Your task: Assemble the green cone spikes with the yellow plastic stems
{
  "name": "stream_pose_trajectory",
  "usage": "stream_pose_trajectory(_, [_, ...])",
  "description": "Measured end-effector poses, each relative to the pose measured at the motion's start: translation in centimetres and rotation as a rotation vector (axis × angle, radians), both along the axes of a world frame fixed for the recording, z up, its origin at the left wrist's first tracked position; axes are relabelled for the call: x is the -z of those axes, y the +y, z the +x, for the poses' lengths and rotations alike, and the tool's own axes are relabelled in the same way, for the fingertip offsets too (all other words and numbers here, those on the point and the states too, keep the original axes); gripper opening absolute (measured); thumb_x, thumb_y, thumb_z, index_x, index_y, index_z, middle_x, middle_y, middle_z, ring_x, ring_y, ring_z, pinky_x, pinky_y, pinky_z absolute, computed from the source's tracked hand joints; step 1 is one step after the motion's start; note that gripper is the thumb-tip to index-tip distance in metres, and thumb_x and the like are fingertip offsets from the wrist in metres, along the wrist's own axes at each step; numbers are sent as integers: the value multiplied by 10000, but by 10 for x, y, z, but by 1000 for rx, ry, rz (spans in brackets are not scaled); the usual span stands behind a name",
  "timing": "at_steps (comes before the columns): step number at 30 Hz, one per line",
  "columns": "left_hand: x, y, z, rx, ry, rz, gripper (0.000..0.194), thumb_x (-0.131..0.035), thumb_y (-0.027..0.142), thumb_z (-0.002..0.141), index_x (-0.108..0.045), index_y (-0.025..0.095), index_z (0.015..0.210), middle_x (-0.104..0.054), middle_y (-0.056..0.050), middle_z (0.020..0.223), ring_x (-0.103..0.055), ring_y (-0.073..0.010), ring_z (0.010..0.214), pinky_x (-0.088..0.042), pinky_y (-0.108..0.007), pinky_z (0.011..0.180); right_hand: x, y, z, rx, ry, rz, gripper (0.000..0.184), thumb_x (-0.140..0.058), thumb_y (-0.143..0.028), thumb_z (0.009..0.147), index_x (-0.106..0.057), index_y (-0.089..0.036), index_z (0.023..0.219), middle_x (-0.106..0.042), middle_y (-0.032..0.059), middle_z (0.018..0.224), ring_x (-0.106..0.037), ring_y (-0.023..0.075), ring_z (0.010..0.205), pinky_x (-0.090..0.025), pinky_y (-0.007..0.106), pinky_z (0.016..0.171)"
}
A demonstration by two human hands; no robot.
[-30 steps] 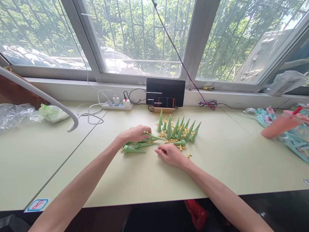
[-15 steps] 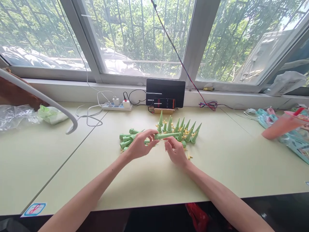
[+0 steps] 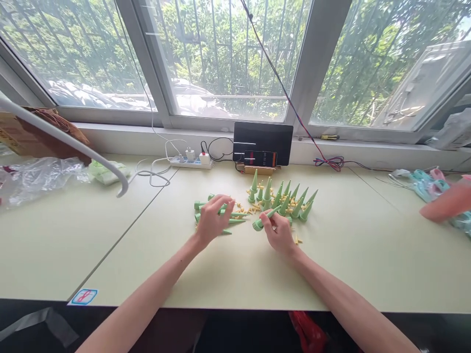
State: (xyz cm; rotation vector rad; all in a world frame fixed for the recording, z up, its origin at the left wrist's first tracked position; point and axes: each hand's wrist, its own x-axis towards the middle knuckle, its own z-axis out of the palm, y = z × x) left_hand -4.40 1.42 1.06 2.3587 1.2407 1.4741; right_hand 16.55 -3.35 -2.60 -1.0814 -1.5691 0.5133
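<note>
Between the thumb and fingers of my right hand (image 3: 280, 234) is a green plastic watering spike (image 3: 259, 224), tilted, its wide capped end toward the lower left. My left hand (image 3: 213, 220) hovers over the left pile of green spikes (image 3: 237, 221), fingers curved and apart, with nothing visible in them; it partly covers the pile. Small yellow valve pieces (image 3: 243, 211) lie scattered between the two groups. Just beyond my right hand stand several upright green spikes (image 3: 280, 196) with yellow pieces among them. One loose yellow piece (image 3: 298, 240) lies beside my right wrist.
Behind the spikes a black tablet (image 3: 263, 139) leans with a phone (image 3: 260, 158) before it. A power strip (image 3: 191, 163) with white cables lies to the left. A white curved bar (image 3: 73, 142) crosses the left side. A pink cup (image 3: 447, 200) is at right.
My left hand brought a green spike from the left pile to my right hand, which now holds it. My left hand has moved back toward the pile. The view has turned slightly left.
</note>
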Motion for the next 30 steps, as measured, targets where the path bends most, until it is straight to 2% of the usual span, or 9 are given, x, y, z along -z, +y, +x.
stream_pose_trajectory(2, [-2,9,-16,-216,-20,-70,244,-509,361,941,-679,195,885,-729,-62,930,-678,-205,899,-522,-331,866,2,1,-1,-16,-20,-21,346,-450,-406,982,-554,-177,745,-581,17,633,-440,104,488,-355,233,477])
stream_pose_trajectory(5, [3,22,-39,-356,-23,-275,355,-449,437,949,-693,186,1013,-723,-90,1119,-644,-254,1094,-480,-366,982,3,1,-2,-47,-43,-42,367,-442,-425,984,-549,-174,740,-580,21,647,-433,103,499,-351,235,487])
stream_pose_trajectory(8, [8,33,-51,-326,-7,-520,452,-356,497,970,-690,230,1116,-706,-51,1203,-619,-256,1166,-464,-371,1010,3,1,-2,-72,-55,-53,382,-434,-448,986,-544,-173,744,-558,13,638,-403,100,495,-337,239,486])
stream_pose_trajectory(10, [10,37,-53,-271,-4,-559,479,-344,519,969,-680,244,1171,-682,-35,1259,-585,-248,1228,-431,-359,1054,3,1,-2,-74,-63,-58,396,-430,-463,986,-538,-175,736,-527,2,614,-375,100,490,-322,242,482])
stream_pose_trajectory(17, [15,40,-39,-203,-38,-562,520,-349,545,956,-719,217,1117,-688,-52,1247,-587,-258,1228,-412,-375,1079,3,3,-2,-53,-99,-67,448,-408,-530,980,-517,-185,717,-440,-24,560,-324,103,483,-283,252,476])
stream_pose_trajectory(23, [17,38,-23,-191,-59,-555,535,-327,528,961,-728,190,1063,-703,-70,1216,-601,-260,1206,-433,-375,1053,4,4,-3,-71,-93,-63,457,-430,-503,977,-374,-213,629,-330,-49,541,-265,97,488,-241,256,475])
stream_pose_trajectory(30, [20,40,-7,-191,-82,-529,508,-338,483,964,-722,161,1044,-703,-91,1211,-601,-262,1200,-437,-376,1046,8,5,-4,-101,-117,-74,459,-425,-515,978,-361,-217,635,-324,-52,536,-274,99,483,-251,258,472])
